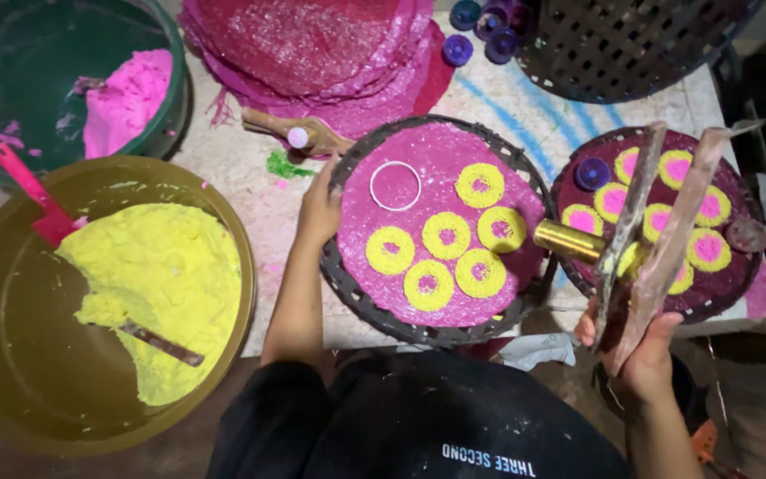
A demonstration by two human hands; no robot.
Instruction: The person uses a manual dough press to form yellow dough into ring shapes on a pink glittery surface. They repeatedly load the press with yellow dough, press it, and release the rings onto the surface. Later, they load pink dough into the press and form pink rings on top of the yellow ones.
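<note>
Worktop: a pale mat (525,98) with blue streaks and pink powder stains, crowded with trays and tubs.

Your left hand (319,206) rests on the left rim of the round woven tray (352,288) in front of you, fingers together and curled over its edge. That tray carries a pink disc (441,146) with six yellow rings (446,235) with pink centres and one bare white ring mould (395,185) near its upper left.

Your right hand (644,350) is raised at lower right, fingers clamped around two long flat sticks (658,239) smeared with paste; they stand upright and slightly splayed. A gold cylinder (569,239) sits just beside them, over the gap between trays.

Second tray (729,297), right: more yellow-and-pink rings and a purple cap (592,173).

Left side: an olive tub of yellow paste (166,284) with a red scoop (33,200); above it, a green tub with pink paste (126,98). A stack of pink discs (312,53) lies at top centre.
</note>
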